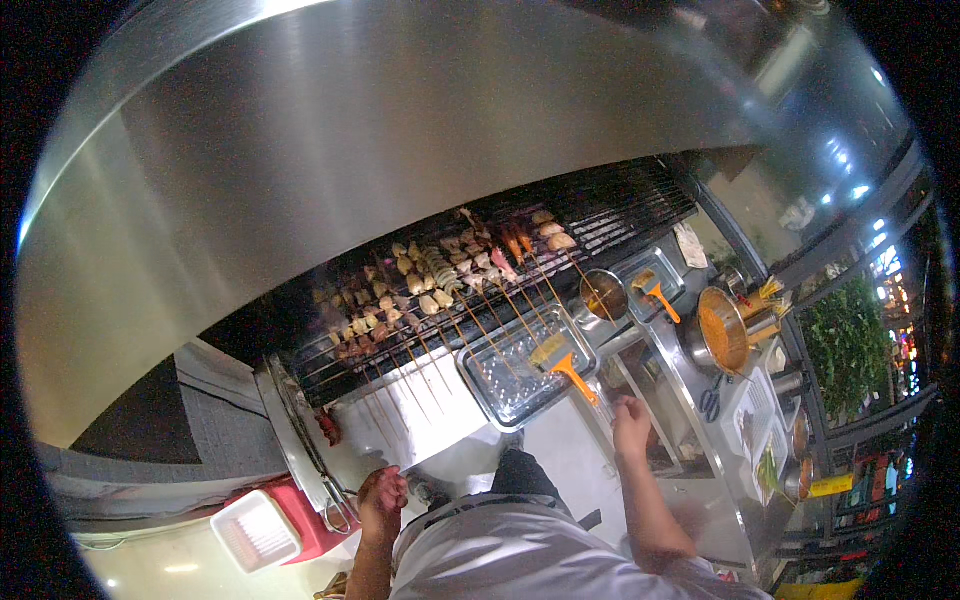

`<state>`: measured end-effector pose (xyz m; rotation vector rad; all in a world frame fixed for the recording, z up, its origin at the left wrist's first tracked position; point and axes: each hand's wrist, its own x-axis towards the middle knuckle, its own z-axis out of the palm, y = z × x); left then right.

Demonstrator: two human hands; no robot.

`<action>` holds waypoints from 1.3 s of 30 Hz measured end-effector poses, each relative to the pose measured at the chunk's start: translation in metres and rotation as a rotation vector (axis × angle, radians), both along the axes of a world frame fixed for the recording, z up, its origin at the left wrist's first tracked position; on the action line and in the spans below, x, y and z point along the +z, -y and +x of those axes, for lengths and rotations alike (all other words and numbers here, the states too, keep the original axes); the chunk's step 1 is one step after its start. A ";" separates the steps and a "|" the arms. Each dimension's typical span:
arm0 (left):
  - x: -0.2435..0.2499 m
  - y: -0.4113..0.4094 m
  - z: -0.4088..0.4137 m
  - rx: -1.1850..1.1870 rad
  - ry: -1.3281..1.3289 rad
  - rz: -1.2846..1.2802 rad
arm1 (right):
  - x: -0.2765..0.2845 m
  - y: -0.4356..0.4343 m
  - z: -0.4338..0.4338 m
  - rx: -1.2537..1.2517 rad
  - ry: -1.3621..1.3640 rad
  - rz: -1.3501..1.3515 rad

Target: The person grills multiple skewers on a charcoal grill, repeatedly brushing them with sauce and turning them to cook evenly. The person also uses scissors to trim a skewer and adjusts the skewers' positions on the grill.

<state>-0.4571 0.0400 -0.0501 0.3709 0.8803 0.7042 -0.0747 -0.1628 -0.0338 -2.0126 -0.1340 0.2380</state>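
Skewers of meat and other food lie in a row across a long grill, their thin sticks pointing towards me. My left hand hangs below the grill's near edge with its fingers curled; whether it holds anything cannot be told. My right hand is loosely closed near the orange handle of a basting brush, apart from it. That brush rests on a clear tray. A second orange-handled brush lies on a smaller tray. A metal pot stands between the trays.
A steel hood overhangs the grill. On the right counter are a bowl of orange-brown seasoning, scissors, a white basket and a folded cloth. Tongs hang at left, above a white basket on a red box.
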 end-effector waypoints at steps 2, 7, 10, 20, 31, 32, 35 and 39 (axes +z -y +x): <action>-0.003 0.010 0.007 0.043 -0.003 0.003 | -0.057 0.033 0.034 -0.116 -0.086 -0.152; -0.001 0.034 0.038 -0.005 -0.112 0.171 | -0.067 0.021 0.052 -0.153 -0.768 -0.010; 0.004 0.053 0.075 -0.023 -0.104 0.093 | -0.083 0.013 0.075 0.019 -0.964 0.080; 0.026 0.039 0.180 0.315 0.155 0.032 | -0.086 0.010 0.109 0.309 -1.252 0.099; 0.020 0.051 0.198 0.330 0.107 -0.024 | -0.036 -0.036 0.114 0.210 -0.813 0.371; 0.015 0.055 0.197 0.288 0.130 -0.039 | -0.039 -0.037 0.116 0.174 -0.772 0.403; 0.004 0.064 0.194 0.197 0.169 -0.020 | -0.012 -0.035 0.125 0.152 -0.669 0.487; -0.006 0.069 0.183 0.178 0.146 -0.022 | 0.054 -0.005 0.160 0.193 -0.333 0.489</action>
